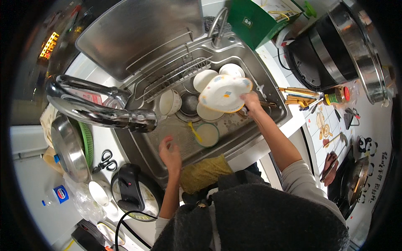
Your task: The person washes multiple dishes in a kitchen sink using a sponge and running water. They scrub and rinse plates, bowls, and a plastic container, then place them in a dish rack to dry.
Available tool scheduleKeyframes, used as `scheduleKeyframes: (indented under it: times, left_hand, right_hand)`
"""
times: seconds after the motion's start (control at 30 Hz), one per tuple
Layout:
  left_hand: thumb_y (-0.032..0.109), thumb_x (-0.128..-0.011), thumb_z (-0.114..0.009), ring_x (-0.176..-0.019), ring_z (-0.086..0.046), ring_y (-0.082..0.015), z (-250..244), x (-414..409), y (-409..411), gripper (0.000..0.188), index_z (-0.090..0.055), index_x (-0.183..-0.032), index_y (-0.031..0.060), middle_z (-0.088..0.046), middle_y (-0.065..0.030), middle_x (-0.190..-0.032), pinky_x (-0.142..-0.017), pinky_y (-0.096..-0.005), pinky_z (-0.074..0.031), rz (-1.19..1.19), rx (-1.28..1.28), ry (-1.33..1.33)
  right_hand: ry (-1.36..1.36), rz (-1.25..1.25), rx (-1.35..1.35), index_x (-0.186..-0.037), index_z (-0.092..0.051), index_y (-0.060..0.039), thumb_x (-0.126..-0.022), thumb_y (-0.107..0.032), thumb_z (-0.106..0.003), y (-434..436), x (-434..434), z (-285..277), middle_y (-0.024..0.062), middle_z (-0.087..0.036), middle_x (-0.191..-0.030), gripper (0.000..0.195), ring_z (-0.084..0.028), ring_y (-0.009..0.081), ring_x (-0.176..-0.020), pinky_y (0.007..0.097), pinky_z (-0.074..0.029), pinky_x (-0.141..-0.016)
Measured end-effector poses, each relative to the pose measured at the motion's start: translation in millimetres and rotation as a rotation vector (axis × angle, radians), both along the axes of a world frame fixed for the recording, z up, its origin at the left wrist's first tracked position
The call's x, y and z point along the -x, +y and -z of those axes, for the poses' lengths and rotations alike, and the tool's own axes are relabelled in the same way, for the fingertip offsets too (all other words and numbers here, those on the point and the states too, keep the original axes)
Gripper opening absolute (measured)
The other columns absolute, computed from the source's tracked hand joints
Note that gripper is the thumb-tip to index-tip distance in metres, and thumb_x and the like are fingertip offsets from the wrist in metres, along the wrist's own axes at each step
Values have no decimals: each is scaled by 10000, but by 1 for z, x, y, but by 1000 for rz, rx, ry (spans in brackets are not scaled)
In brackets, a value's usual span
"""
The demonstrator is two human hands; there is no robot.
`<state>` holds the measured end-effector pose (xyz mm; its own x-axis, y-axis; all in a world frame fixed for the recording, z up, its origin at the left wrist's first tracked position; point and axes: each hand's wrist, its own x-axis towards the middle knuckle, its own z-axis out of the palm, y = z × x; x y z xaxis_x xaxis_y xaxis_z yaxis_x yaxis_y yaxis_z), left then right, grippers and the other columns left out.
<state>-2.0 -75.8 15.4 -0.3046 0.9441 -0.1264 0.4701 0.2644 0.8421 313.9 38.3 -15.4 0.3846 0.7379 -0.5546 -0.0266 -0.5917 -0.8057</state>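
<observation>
My right hand (251,102) grips the rim of a white oval plate (223,94) with an orange edge and small printed motifs, tilted above the sink. Over the front left of the steel sink (245,135), my left hand (170,153) is raised with fingers apart and nothing in it. Close to it lies a clear ribbed glass dish (185,133). A yellow spoon (195,131) rests in a bowl with a green rim (208,138). Behind stand a patterned white bowl (170,102), a dark metal pot (190,103) and white bowls (204,79), partly hidden by the plate.
A large chrome faucet (103,109) arches in from the left. A wire rack (176,78) spans the sink's back. Black scissors (106,161) and a rice cooker (138,191) lie on the left counter; chopsticks (300,95) lie right. A yellow cloth (204,172) hangs at the front edge.
</observation>
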Motion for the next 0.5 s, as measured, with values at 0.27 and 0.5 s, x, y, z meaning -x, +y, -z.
scheduleKeyframes:
  times: [0.27, 0.5]
  left_hand:
    - [81, -716, -620, -1062, -425, -284, 99, 66, -18, 515, -343, -1143, 2, -399, -173, -1136, -895, -391, -341, -617, 513, -54]
    - [102, -725, -620, -990, -471, -311, 138, 77, -18, 444, -405, -1090, -26, -464, -180, -1075, -816, -425, -386, -856, 670, -270]
  right_hand:
    - [432, 415, 51, -1078, -387, 43, -845, -60, -431, 32, -2, 36, 184, -553, -818, 259, -540, 249, -502, 282, -432, -369]
    - [649, 493, 23, -1020, -354, 18, -886, -126, -363, 53, -15, 92, 164, -480, -745, 197, -504, 227, -505, 253, -404, -357]
